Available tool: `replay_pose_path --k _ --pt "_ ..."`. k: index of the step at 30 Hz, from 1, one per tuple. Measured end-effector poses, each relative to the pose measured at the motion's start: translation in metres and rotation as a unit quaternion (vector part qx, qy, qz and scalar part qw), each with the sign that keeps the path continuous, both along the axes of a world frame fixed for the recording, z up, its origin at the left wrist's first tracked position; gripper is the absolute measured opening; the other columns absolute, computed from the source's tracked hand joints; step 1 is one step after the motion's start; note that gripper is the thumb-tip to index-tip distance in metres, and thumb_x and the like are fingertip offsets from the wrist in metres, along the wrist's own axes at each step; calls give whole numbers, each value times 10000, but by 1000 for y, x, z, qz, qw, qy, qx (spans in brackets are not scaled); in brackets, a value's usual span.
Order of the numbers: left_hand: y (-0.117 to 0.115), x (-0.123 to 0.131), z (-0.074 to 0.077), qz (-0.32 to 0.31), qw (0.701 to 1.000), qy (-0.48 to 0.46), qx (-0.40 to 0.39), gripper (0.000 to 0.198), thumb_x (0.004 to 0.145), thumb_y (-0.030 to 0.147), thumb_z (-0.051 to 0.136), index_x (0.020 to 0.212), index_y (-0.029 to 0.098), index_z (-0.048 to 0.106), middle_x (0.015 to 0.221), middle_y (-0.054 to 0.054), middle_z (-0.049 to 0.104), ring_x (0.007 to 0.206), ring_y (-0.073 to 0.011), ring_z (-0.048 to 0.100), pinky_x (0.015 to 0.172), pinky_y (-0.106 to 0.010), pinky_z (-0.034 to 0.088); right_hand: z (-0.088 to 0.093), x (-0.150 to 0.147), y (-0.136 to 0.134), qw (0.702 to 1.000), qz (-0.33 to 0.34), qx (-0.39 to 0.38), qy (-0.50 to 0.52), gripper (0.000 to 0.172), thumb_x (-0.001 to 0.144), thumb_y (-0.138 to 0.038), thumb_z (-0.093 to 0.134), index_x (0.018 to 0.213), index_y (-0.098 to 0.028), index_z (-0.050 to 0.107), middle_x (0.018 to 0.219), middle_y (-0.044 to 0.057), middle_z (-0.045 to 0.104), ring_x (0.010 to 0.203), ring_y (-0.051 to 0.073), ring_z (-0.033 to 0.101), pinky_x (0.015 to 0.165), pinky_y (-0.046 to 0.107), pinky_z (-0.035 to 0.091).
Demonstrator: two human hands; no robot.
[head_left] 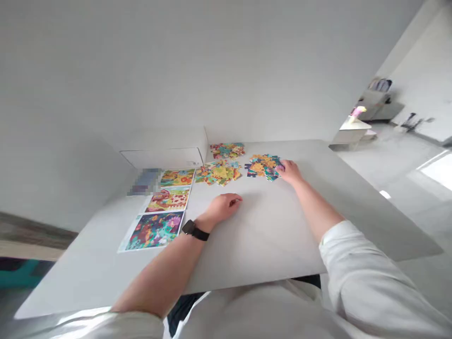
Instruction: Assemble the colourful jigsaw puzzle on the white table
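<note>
My right hand (291, 172) is at the right side of a heap of jigsaw puzzle pieces (260, 165) in orange, teal and dark blue. Its fingers are closed on a purple puzzle piece (280, 167) at the heap's edge. My left hand (223, 207) rests on the table with its fingers curled in, and nothing shows in them. A black watch is on that wrist. Beyond the left hand lies a yellow-green heap of puzzle pieces (221, 173), and behind it a third heap of mixed colours (228, 150).
Three printed pictures lie left of my left hand: a dark one (155, 230), a farm scene (168, 199) and a yellow one (177, 177). Behind them stands a white box (162, 157). The white table (268, 235) meets a wall at the back.
</note>
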State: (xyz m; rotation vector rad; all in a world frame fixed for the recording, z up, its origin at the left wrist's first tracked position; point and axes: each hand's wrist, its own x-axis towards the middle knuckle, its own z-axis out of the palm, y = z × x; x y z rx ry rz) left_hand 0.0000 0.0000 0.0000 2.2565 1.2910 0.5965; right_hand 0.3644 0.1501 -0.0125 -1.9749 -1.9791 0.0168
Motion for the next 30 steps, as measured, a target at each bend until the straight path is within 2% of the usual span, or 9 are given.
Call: replay_pose_path --k 4,7,10,12,17,20,23,27,30 --pt "-2 0 2 7 1000 -4 -1 294 992 311 575 1127 229 822 953 -34 822 771 -183 707 727 -277 495 2 -18 19 1000 -14 -12 3 626 1066 -522 473 1571 -157 540 1577 200 597 1453 354 528 1215 476 418" --pt "-3 0 5 0 1000 -5 -2 285 996 312 576 1118 236 822 959 -37 817 783 -184 706 724 -276 490 -1 -26 26 997 -31 -65 -15 643 1099 -548 381 1594 -166 530 1627 220 545 1490 375 492 1229 531 390" --pt "-3 1 7 -4 1000 -3 -4 287 993 305 576 1120 237 824 973 -42 816 790 -188 703 727 -280 490 -7 -26 25 996 -19 -75 -32 609 1115 -512 360 1591 -185 552 1681 212 492 1533 381 442 1256 573 346" --pt "-3 1 7 -4 1000 -1 -4 290 990 305 579 1125 235 826 967 -43 814 785 -190 700 728 -282 491 -9 -22 20 998 3 -58 -31 544 1115 -430 388 1566 -202 587 1674 187 510 1518 355 462 1257 545 355" --pt "-2 2 7 -2 1000 5 0 288 983 303 591 1125 232 832 938 -45 808 781 -196 697 725 -286 489 -1 -16 7 999 15 -28 -14 407 1006 -305 623 1391 -247 742 1406 154 700 1316 334 613 1164 459 465" --pt "-3 2 6 -4 1000 3 4 284 983 298 591 1120 233 831 951 -46 808 787 -196 698 736 -287 494 7 -20 3 1000 0 -3 21 499 920 -198 686 1414 -240 737 1360 155 694 1238 322 657 1109 428 511" --pt "-4 1 6 -6 1000 0 4 288 993 312 585 1126 232 827 955 -47 805 790 -195 697 732 -291 488 13 -23 0 998 -7 23 63 538 881 -106 645 1402 -197 746 1302 153 705 1163 296 692 1063 392 539" --pt "-4 1 6 -5 1000 1 4 296 997 328 580 1129 226 825 922 -47 793 769 -192 687 715 -296 475 19 -17 0 990 -19 66 127 323 879 -166 667 1157 -185 830 1126 131 754 996 283 711 959 398 575" --pt "-4 2 7 -1 1000 2 1 293 992 326 585 1123 229 828 910 -44 788 760 -189 681 710 -294 472 21 -8 3 971 -23 111 211 169 865 -271 703 970 -202 817 928 95 777 869 263 700 863 388 581"
